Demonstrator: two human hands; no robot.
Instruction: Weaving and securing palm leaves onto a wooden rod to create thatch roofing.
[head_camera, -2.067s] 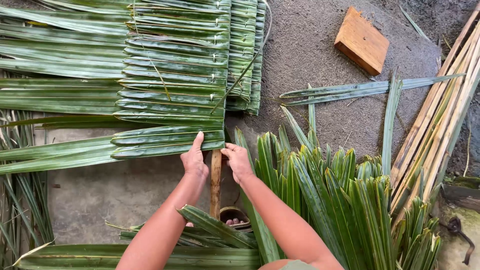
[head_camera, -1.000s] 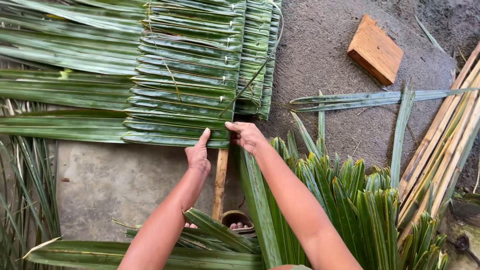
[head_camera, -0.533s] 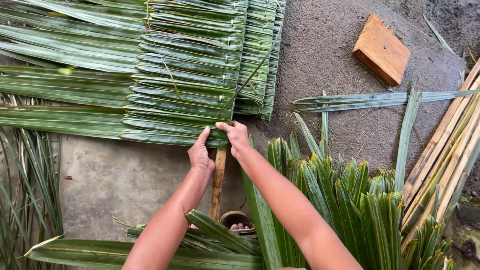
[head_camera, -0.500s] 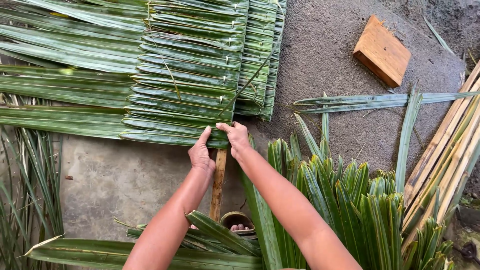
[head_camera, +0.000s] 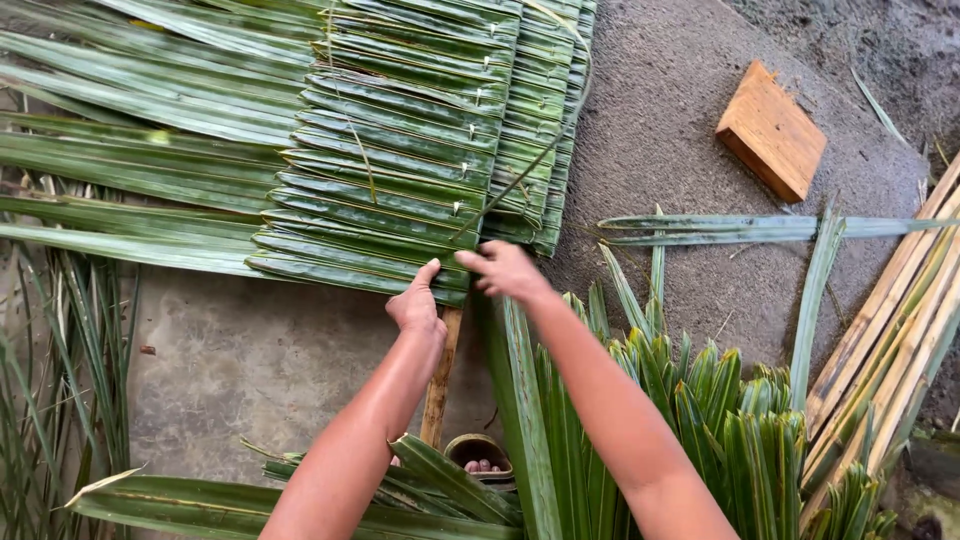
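Observation:
A panel of folded green palm leaves (head_camera: 400, 170) lies stitched in rows over a wooden stick (head_camera: 438, 385). My left hand (head_camera: 418, 305) grips the nearest folded leaf (head_camera: 340, 268) at its lower edge, thumb on top, just left of the stick. My right hand (head_camera: 505, 270) is pinched on the same leaf's folded end, right of the stick. A thin green strip (head_camera: 530, 165) runs diagonally across the panel toward my right hand; whether the fingers hold it is hidden.
A bundle of cut palm leaves (head_camera: 690, 420) stands under my right arm. Split bamboo slats (head_camera: 890, 320) lie at the right, a wooden block (head_camera: 770, 130) on sandy ground beyond. Loose leaves (head_camera: 750, 228) and a sandalled foot (head_camera: 478, 460) are nearby.
The loose leaf pair was pulled up tight against the panel's last row. My right hand shifted slightly right and up along the leaf end; the view drifted, and my left hand kept its grip.

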